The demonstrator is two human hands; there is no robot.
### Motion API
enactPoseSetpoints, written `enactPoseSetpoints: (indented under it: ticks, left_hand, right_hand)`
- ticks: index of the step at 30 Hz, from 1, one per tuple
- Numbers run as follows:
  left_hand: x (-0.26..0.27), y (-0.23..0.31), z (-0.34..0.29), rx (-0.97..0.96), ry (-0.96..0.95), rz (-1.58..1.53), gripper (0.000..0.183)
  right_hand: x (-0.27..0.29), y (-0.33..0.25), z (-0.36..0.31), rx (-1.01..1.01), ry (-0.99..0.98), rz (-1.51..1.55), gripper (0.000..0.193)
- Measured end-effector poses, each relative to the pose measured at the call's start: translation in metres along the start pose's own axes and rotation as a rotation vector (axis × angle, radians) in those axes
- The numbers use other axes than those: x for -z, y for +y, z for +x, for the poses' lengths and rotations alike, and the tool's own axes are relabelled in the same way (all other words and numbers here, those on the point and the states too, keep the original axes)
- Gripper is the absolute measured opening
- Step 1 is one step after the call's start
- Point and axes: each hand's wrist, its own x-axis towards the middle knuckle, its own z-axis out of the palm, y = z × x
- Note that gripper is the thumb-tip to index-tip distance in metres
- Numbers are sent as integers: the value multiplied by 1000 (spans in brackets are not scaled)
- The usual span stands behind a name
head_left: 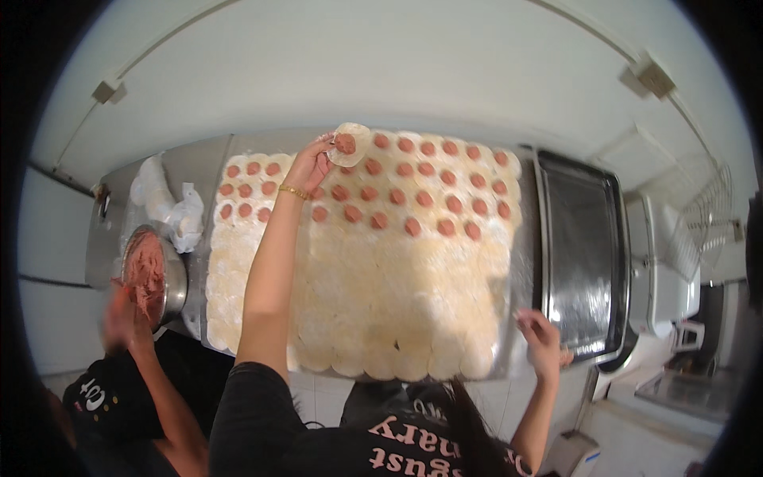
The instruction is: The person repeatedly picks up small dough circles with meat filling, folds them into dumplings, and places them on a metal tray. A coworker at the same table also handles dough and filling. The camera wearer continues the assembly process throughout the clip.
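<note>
My left arm reaches to the far side of the table, where my left hand is closed on the edge of a round dumpling wrapper. A lump of pink meat filling sits on that wrapper, raised above the others. Below it, overlapping wrappers cover the table, and the far rows carry lumps of filling. By the table's right edge, my right hand hovers with fingers loosely bent and apart, holding nothing that I can see.
At the left, a co-worker's blurred hand works at a metal bowl of pink filling. A white plastic bag lies behind the bowl. On the right stand a dark metal tray and a white wire rack. A wall rises behind the table.
</note>
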Motion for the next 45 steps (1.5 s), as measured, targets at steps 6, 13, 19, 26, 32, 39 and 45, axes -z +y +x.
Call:
enactPoseSetpoints:
  ticks: [6, 13, 19, 26, 32, 39, 45]
  left_hand:
    - [-116, -117, -147, 206, -430, -153, 17]
    - [-199, -254, -299, 496, -329, -271, 27]
    - [-223, -322, -337, 140, -194, 922, 34]
    - [-232, -356, -350, -87, -158, 1080, 36]
    - [-225, -361, -354, 2, -124, 909, 36]
    - [-225, -354, -366, 141, -85, 568, 20]
    - [-217, -352, -367, 149, -52, 369, 11]
  right_hand:
    - [-41, 25, -3, -128, -121, 540, 31]
    - [-2, 97, -69, -211, -62, 957, 17]
    - [21, 165, -100, -114, 166, 446, 12]
    - [31, 202, -94, -48, 213, 386, 27]
    - [34, 194, -102, -10, 104, 461, 30]
    - [41, 184, -101, -12, 31, 575, 23]
    - [43, 164, -106, -32, -74, 676, 18]
